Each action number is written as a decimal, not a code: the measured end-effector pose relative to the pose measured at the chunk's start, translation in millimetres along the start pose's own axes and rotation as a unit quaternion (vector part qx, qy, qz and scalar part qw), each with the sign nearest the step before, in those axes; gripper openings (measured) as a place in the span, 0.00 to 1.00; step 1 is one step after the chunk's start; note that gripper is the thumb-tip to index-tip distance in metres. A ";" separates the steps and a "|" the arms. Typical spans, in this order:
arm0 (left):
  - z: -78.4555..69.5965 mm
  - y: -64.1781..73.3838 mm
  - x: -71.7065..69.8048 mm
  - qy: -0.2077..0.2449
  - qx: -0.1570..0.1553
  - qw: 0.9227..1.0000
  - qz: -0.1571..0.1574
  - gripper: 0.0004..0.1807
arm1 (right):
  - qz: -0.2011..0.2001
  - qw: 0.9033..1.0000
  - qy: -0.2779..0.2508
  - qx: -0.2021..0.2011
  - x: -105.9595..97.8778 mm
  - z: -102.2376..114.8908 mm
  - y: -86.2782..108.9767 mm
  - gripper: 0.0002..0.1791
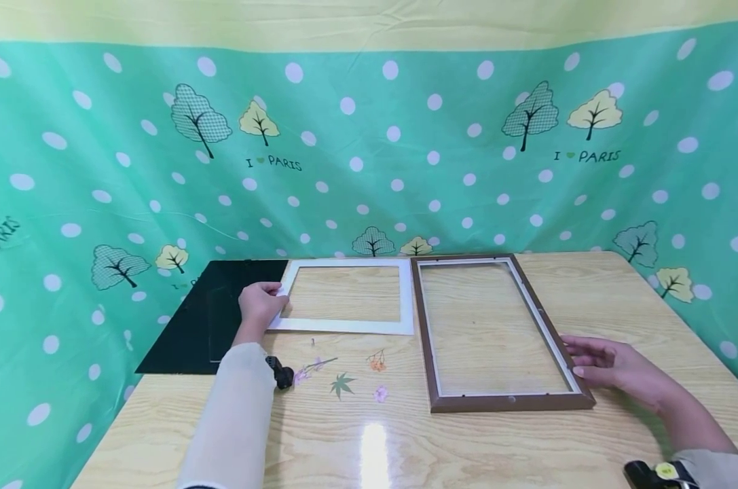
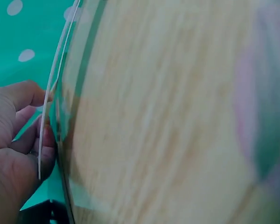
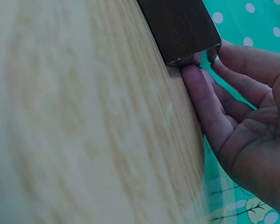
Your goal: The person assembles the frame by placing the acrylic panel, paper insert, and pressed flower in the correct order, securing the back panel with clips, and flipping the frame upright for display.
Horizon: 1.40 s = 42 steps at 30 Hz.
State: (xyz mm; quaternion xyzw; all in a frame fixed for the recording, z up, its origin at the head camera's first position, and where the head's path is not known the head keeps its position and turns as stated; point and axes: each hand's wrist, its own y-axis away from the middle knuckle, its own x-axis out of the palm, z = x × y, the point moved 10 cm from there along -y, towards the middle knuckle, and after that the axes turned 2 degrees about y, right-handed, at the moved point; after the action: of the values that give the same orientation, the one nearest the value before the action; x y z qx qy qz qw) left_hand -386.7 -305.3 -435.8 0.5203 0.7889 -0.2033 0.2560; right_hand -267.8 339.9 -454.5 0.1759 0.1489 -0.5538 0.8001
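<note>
The mat (image 1: pixel 344 326), left of centre, is pinched by the fingers of the left hand (image 1: pixel 259 307); the frame (image 1: pixel 481 405), right of centre, looks gripped by those of the right hand (image 1: pixel 616 367); if the mat's dragged low, the flowers (image 1: pixel 381 394), lower centre, could easily get snagged and scattered.

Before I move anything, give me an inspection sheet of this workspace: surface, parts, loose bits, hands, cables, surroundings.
Surface: wood-grain table, with a bright reflection near the person's side.
Parts: brown frame to the right of the white mat; black panel to the left.
Clutter: green leaf, pink flower, orange sprig and purple sprig lie loose on the near side of the white mat.
Left hand: pinches the white mat's left side.
Right hand: grips the brown frame's right side.
Cables: nothing seen.
Surroundings: green polka-dot cloth with tree prints behind the table.
</note>
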 end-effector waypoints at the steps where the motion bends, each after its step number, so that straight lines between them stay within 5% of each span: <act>1: -0.5 0.3 -1.4 0.012 -0.005 1.000 -0.005 0.19 | 0.000 1.000 0.000 -0.001 0.1 -0.4 -0.1 0.34; 9: -6.5 3.0 -13.3 0.083 -0.021 0.996 -0.026 0.23 | -0.005 1.000 0.002 -0.005 0.2 -0.6 0.0 0.34; 16: -17.4 5.1 -17.9 0.142 -0.027 0.989 0.013 0.24 | -0.006 1.000 0.003 -0.004 0.0 -1.8 0.0 0.34; 22: -31.0 11.6 -24.5 0.229 -0.036 0.972 0.042 0.22 | -0.003 1.000 -0.003 -0.008 0.4 -2.4 0.0 0.33; 28: -49.3 21.1 -37.0 0.290 -0.036 0.956 0.031 0.21 | -0.002 1.000 -0.007 -0.001 0.3 -2.9 0.4 0.33; 33: -63.9 34.8 -46.0 0.355 -0.024 0.934 0.026 0.25 | 0.000 1.000 -0.010 -0.001 -0.1 -3.6 1.4 0.33; 42: -83.0 62.5 -56.7 0.384 0.000 0.922 0.044 0.29 | 0.002 1.000 -0.011 -0.013 0.1 -1.9 1.6 0.32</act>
State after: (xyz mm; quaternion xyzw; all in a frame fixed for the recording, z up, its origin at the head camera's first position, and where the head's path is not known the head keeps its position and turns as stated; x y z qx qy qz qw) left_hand -326.3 -273.8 -339.0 0.5930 0.8027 0.0238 -0.0579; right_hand -266.3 341.2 -456.0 0.1596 0.1467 -0.5519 0.8053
